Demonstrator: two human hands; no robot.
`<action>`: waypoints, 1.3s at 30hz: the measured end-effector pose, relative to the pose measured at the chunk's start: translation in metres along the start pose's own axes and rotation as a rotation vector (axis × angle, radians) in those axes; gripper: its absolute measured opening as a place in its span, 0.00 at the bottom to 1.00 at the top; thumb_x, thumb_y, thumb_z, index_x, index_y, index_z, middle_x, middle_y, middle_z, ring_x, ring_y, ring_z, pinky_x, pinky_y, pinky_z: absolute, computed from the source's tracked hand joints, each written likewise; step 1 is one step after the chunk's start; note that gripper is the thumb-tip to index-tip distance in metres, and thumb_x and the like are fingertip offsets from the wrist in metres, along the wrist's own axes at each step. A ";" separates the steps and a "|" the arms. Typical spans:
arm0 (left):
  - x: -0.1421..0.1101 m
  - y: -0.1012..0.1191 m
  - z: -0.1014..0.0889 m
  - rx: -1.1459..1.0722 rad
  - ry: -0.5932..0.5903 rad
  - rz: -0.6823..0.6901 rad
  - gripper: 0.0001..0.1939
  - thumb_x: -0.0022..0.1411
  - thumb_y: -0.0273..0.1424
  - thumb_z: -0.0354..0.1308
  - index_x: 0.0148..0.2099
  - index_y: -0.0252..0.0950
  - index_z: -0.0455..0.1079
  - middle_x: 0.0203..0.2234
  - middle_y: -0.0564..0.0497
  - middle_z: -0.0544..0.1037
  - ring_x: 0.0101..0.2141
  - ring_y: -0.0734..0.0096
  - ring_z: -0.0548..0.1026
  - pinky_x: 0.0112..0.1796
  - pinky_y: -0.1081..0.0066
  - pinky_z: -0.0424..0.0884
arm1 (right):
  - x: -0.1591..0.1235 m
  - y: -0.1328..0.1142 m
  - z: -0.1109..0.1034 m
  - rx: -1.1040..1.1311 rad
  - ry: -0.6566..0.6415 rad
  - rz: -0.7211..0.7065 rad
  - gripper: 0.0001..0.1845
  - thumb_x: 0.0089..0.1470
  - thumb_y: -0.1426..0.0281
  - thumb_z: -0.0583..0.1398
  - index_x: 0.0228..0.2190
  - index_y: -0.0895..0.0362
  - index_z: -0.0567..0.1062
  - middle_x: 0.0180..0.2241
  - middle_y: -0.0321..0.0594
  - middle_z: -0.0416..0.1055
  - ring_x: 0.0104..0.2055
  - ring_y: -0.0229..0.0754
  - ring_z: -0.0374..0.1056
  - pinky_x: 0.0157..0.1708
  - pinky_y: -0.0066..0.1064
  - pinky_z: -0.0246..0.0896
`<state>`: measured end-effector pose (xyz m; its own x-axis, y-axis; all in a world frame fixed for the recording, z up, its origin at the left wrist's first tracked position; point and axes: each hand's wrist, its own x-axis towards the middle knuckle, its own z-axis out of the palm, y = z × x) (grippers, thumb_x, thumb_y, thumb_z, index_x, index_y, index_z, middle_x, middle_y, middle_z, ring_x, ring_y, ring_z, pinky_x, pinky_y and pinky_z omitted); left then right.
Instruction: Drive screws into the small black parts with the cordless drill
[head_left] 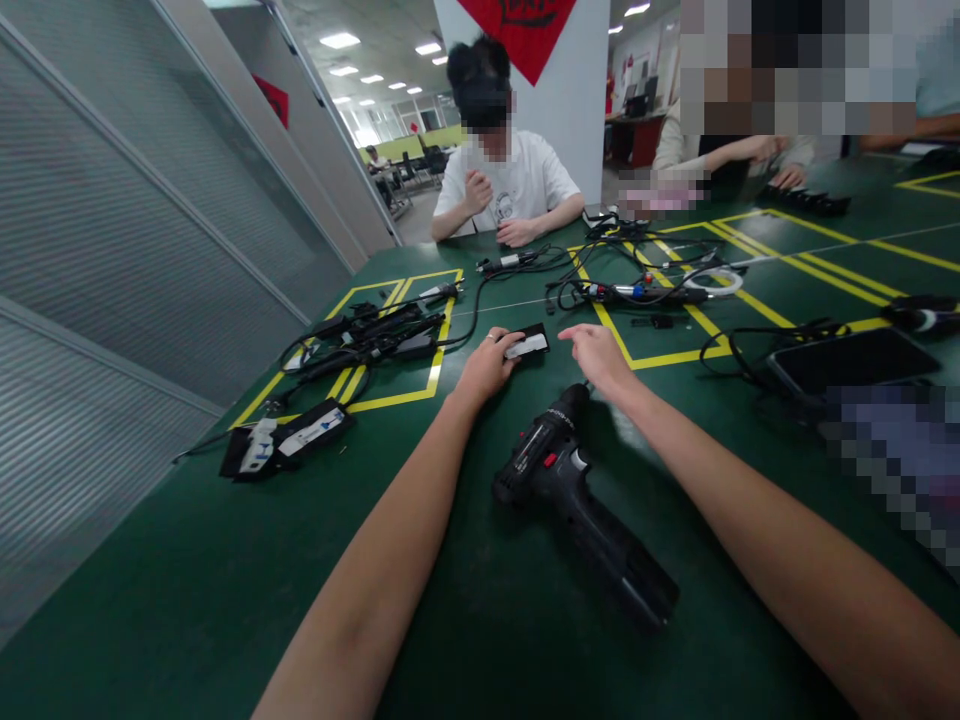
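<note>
My left hand (489, 365) reaches forward over the green table (225, 570) and its fingertips rest on a small black block with a white label (527, 343). My right hand (598, 355) hovers just right of that block, fingers curled loosely and apart, holding nothing. A black cordless drill (570, 490) lies on its side between my forearms, its nose pointing toward my right hand.
Black chargers and tangled cables (367, 335) lie left inside yellow floor-tape squares. More cables and tools (645, 290) spread ahead. A dark tablet-like case (855, 362) sits at right. A person in a white shirt (506, 185) sits opposite; another person's hands (780, 165) work at far right.
</note>
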<state>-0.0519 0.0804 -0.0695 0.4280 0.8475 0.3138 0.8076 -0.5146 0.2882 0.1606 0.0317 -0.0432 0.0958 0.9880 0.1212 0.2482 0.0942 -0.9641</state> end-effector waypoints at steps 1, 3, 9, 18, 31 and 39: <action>0.000 -0.003 0.002 -0.032 0.004 0.000 0.25 0.61 0.29 0.55 0.60 0.39 0.64 0.51 0.45 0.67 0.50 0.62 0.69 0.56 0.61 0.64 | -0.001 0.000 -0.002 -0.089 0.018 -0.049 0.16 0.56 0.71 0.51 0.36 0.60 0.77 0.30 0.44 0.74 0.35 0.46 0.70 0.38 0.35 0.62; 0.001 -0.003 -0.001 -0.093 -0.011 0.030 0.22 0.61 0.27 0.52 0.58 0.39 0.67 0.49 0.45 0.68 0.49 0.63 0.70 0.56 0.62 0.64 | -0.005 0.000 -0.004 -0.331 0.031 -0.153 0.18 0.59 0.69 0.50 0.42 0.59 0.77 0.37 0.47 0.76 0.42 0.50 0.71 0.43 0.38 0.60; 0.010 0.025 -0.022 -0.272 -0.131 0.162 0.19 0.58 0.27 0.55 0.52 0.36 0.73 0.44 0.46 0.71 0.47 0.65 0.70 0.53 0.65 0.66 | -0.012 0.001 -0.002 -0.936 -0.127 -0.332 0.21 0.57 0.66 0.57 0.52 0.56 0.70 0.41 0.50 0.77 0.42 0.55 0.73 0.40 0.38 0.61; 0.012 0.032 -0.023 -0.306 -0.089 0.155 0.23 0.49 0.36 0.67 0.48 0.34 0.73 0.43 0.47 0.72 0.47 0.62 0.70 0.51 0.64 0.67 | -0.008 0.009 -0.004 -0.949 -0.096 -0.363 0.14 0.63 0.65 0.53 0.48 0.55 0.71 0.40 0.48 0.78 0.42 0.53 0.73 0.36 0.34 0.58; -0.007 -0.003 -0.042 -0.040 -0.293 -0.335 0.36 0.51 0.51 0.61 0.58 0.37 0.65 0.52 0.42 0.73 0.48 0.56 0.74 0.48 0.65 0.69 | -0.019 0.030 0.001 -0.708 0.181 -0.344 0.18 0.65 0.60 0.49 0.47 0.57 0.70 0.35 0.48 0.78 0.35 0.52 0.71 0.31 0.33 0.51; -0.098 0.010 -0.119 0.057 -0.215 -0.504 0.41 0.54 0.57 0.54 0.63 0.38 0.60 0.55 0.43 0.71 0.52 0.53 0.72 0.52 0.61 0.68 | -0.016 0.033 0.003 -0.704 0.181 -0.310 0.18 0.65 0.60 0.48 0.46 0.57 0.70 0.33 0.46 0.78 0.33 0.49 0.71 0.30 0.32 0.48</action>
<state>-0.1344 -0.0229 0.0107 0.0511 0.9977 -0.0436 0.9522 -0.0355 0.3034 0.1648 0.0192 -0.0775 0.0625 0.8884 0.4548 0.8355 0.2027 -0.5107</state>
